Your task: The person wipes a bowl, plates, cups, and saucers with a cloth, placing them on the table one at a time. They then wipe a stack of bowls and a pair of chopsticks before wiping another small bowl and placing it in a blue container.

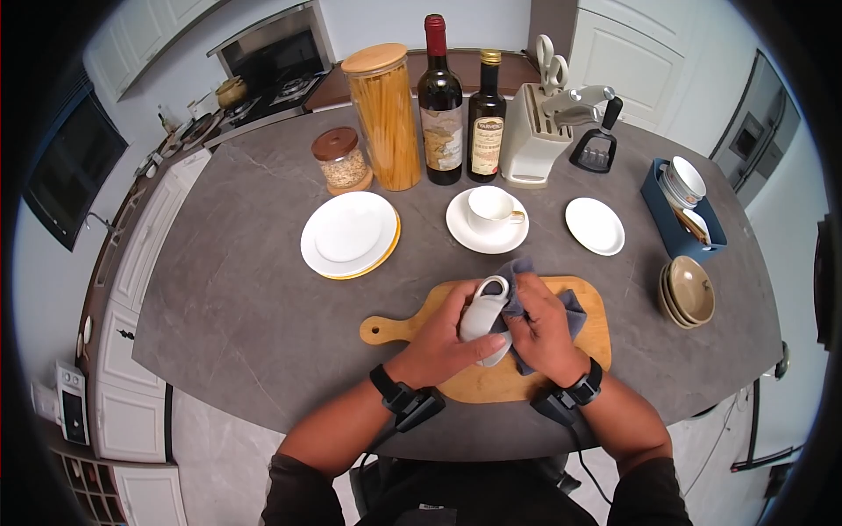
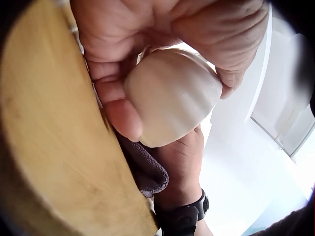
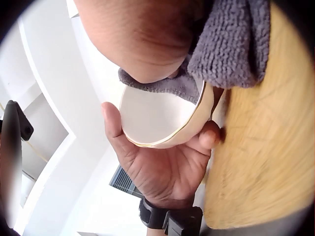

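My left hand [image 1: 436, 347] grips a white cup [image 1: 479, 319] with a gold rim, tilted on its side, its loop handle facing away from me. The left wrist view shows the cup's fluted outer wall [image 2: 172, 96] between thumb and fingers. With my right hand [image 1: 554, 331] I hold a grey cloth [image 1: 574, 313]. In the right wrist view part of the cloth [image 3: 229, 46] is tucked inside the cup [image 3: 152, 115], over its inner wall. Both hands are above a wooden cutting board [image 1: 478, 386], and the cloth's loose end hangs over it.
Beyond the board stand a cup on a saucer [image 1: 469, 237], stacked plates [image 1: 320, 250] and a small white plate [image 1: 595, 226]. Brown bowls [image 1: 693, 294] and a blue bin [image 1: 702, 250] are at right. Behind are a pasta jar [image 1: 386, 123], bottles [image 1: 443, 96] and a knife block [image 1: 531, 136].
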A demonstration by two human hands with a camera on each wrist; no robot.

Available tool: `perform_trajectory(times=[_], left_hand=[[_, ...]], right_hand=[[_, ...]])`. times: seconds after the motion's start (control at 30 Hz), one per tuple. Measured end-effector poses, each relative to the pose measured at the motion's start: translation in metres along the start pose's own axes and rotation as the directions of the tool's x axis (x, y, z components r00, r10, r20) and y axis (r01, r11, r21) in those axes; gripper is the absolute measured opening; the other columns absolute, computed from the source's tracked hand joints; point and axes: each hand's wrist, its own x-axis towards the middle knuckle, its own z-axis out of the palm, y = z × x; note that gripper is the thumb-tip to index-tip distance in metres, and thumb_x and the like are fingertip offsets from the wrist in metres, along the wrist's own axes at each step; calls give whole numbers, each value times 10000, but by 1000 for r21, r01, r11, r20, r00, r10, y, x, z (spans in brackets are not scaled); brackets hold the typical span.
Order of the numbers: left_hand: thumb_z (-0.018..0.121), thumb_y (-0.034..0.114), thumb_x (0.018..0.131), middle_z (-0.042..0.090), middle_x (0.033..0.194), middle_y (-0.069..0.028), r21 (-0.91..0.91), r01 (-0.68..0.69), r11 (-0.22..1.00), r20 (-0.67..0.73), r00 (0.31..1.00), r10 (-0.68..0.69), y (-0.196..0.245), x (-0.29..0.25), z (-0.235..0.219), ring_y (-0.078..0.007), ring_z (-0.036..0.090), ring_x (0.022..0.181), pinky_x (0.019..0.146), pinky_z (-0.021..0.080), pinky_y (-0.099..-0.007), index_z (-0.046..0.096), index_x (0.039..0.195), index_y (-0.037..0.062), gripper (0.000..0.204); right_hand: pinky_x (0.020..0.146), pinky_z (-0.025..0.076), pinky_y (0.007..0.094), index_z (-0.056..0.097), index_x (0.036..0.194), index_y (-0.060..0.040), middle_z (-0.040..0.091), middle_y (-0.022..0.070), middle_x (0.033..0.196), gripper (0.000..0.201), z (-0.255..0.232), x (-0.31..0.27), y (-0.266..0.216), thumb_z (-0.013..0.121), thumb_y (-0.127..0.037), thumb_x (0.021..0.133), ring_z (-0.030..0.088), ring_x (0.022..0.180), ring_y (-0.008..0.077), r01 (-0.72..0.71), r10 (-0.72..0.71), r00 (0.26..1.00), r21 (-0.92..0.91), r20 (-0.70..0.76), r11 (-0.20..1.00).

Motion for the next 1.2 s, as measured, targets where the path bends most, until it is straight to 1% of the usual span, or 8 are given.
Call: perform_trajectory(times=[0.07, 0.27, 0.4, 0.73, 0.9, 0.97, 1.07, 1.2], left_hand=[[779, 244, 999, 455, 1533, -84, 49, 16, 999, -9, 1000, -16, 2, -1, 0, -178, 445, 1421, 1194, 386, -379, 303, 1648, 32, 833], [789, 265, 997, 458, 1530, -81, -116, 53, 992, -36, 998, -57, -2, -3, 0, -177, 457, 1416, 1190, 389, -372, 336, 1627, 27, 812], [850, 203, 947, 457, 1519, -83, -123, -54, 991, -54, 997, 47, -4, -3, 1, -180, 465, 1417, 1197, 397, -376, 325, 1613, 40, 863], [916, 53, 849, 472, 1497, -90, -95, -254, 963, -38, 967, 252, -14, 7, 2, -195, 484, 1423, 1199, 422, -386, 355, 1560, 75, 906], [903, 109, 881, 496, 1478, -94, -73, -129, 989, -54, 991, 126, -9, 2, 5, -196, 508, 1385, 1180, 430, -380, 371, 1556, 70, 860], [899, 169, 901, 511, 1475, -94, 1, -85, 996, -57, 995, 85, -10, 2, 3, -198, 508, 1385, 1179, 422, -379, 382, 1558, 68, 842], [851, 277, 957, 529, 1456, -99, 81, -102, 991, -31, 994, 105, -9, 2, 1, -195, 525, 1356, 1164, 425, -370, 406, 1547, 52, 773], [812, 281, 988, 541, 1437, -101, -33, -24, 999, -59, 998, 22, -4, -2, 2, -184, 530, 1334, 1135, 450, -361, 419, 1541, 41, 720]], right_hand=[[779, 555, 454, 668, 1103, 21, 659, 205, 1046, 314, -3, 0, 1, 715, 90, 801, 680, 936, 427, -61, 64, 995, -32, 82, 998], [677, 554, 463, 722, 975, 3, 688, 180, 854, 214, -7, 3, 2, 834, -93, 819, 700, 783, 400, -119, 137, 989, -229, 63, 966], [697, 565, 464, 722, 942, 2, 707, 198, 858, 192, -5, 4, 2, 830, -120, 838, 714, 813, 407, -179, 200, 978, -269, 55, 947], [795, 580, 474, 681, 1153, 28, 723, 287, 1034, 305, -3, -3, 11, 764, -30, 865, 716, 949, 479, -287, 290, 957, -103, 15, 952], [807, 573, 453, 668, 1150, 23, 702, 252, 1078, 330, -5, -1, 4, 741, 38, 829, 706, 986, 455, -243, 244, 970, -94, -3, 965], [785, 568, 448, 670, 1115, 11, 684, 223, 1033, 318, -6, 0, 3, 737, 55, 807, 701, 953, 440, -96, 99, 995, -99, 30, 990], [760, 561, 455, 673, 1079, -6, 676, 209, 979, 302, -6, 0, -2, 775, 33, 797, 699, 918, 426, -117, 120, 992, -69, 38, 991], [729, 557, 469, 679, 1015, -20, 679, 194, 916, 247, -5, 0, -1, 814, -50, 811, 699, 889, 425, -144, 154, 987, -158, 54, 977]])
